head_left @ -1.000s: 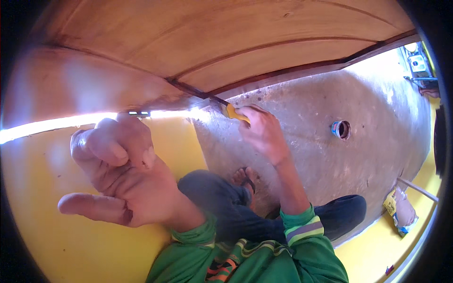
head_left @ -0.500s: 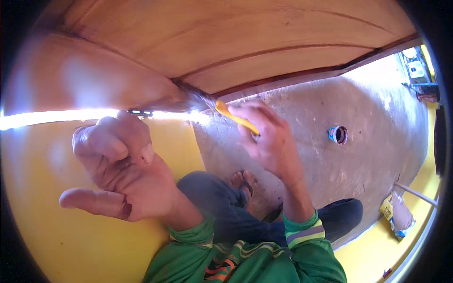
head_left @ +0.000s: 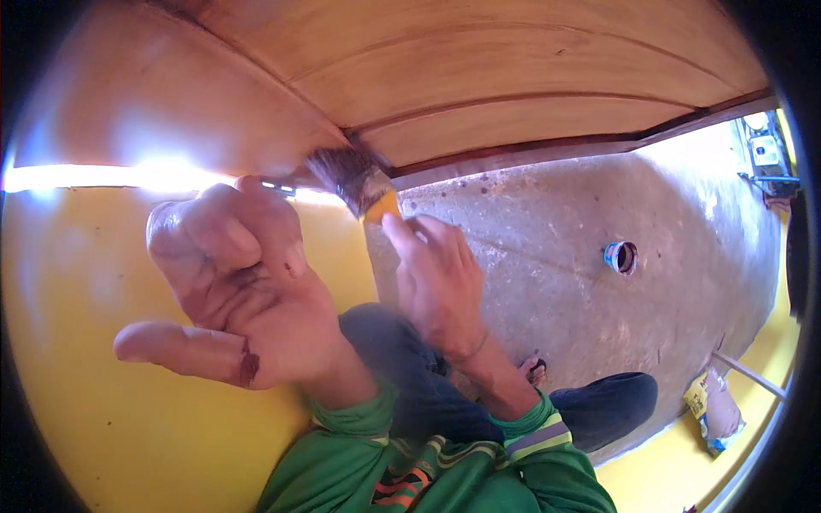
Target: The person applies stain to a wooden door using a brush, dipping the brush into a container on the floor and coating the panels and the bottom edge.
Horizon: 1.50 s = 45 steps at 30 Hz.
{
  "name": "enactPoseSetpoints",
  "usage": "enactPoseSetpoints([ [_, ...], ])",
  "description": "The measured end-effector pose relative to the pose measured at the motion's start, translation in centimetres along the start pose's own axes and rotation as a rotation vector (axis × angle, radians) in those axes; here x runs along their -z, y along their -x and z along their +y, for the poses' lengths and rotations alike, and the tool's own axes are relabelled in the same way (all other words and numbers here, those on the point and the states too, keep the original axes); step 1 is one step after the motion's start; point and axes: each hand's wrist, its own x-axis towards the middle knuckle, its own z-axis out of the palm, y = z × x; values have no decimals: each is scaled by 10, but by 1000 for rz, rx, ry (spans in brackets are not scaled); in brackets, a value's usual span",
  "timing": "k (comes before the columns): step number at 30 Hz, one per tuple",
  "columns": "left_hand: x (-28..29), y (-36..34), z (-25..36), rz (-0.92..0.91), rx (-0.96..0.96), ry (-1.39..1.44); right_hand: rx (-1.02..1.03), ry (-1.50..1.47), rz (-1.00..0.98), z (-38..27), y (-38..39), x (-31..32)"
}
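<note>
My right hand point(head_left: 440, 278) is closed round the yellow handle of a paintbrush point(head_left: 349, 181). The brush's dark, stained bristles touch or nearly touch the lower edge of a brown wooden door point(head_left: 505, 73), by the corner where two framing strips meet. Near the door's left edge, my left hand point(head_left: 248, 291) is raised palm up, thumb stretched out to the side and fingers partly curled. No object shows in it, and dark stains mark its skin. Just behind its fingertips a small metal fitting point(head_left: 278, 189) shows at the bright gap.
An open paint tin point(head_left: 621, 257) with dark contents stands on the grey concrete floor point(head_left: 547, 299). A yellow wall point(head_left: 94, 342) lies at left. At right are a partly filled bag point(head_left: 717, 410), a pole point(head_left: 748, 374) and some equipment point(head_left: 764, 152). My bent legs are below.
The brush in my right hand has swung left and turned, so its bristles now show broadly. My left hand has shifted slightly right with the view, keeping much the same pose.
</note>
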Motion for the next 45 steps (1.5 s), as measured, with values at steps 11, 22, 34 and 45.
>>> enactPoseSetpoints([
  [11,-3,2,0,10,25,-11,-260,-45,-182,58,59,-87],
  [22,-5,2,3,29,36,2,-222,-227,1,3,-19,8],
  [34,-2,2,-2,16,25,63,-276,-294,-17,67,53,-38],
  [45,5,-1,-2,55,-24,-10,-211,-149,-48,-6,-5,-27],
])
